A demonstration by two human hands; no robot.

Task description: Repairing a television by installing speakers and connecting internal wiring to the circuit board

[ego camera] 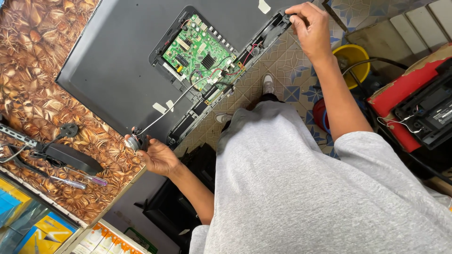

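A flat television (117,56) lies face down on the patterned table, its back cover off and a green circuit board (200,51) exposed. My left hand (157,157) grips a small round speaker (134,142) at the set's near corner, with a white wire (174,101) running from it toward the board. My right hand (308,26) pinches a small dark part at the far end of the set's black bottom rail (263,35). Red and black wires (247,54) run along that rail.
Two screwdrivers (77,181) and a black power plug with cable (66,129) lie on the brown leaf-patterned table (28,61). A yellow bucket (353,59) stands on the tiled floor. A red and black device (419,103) sits at the right.
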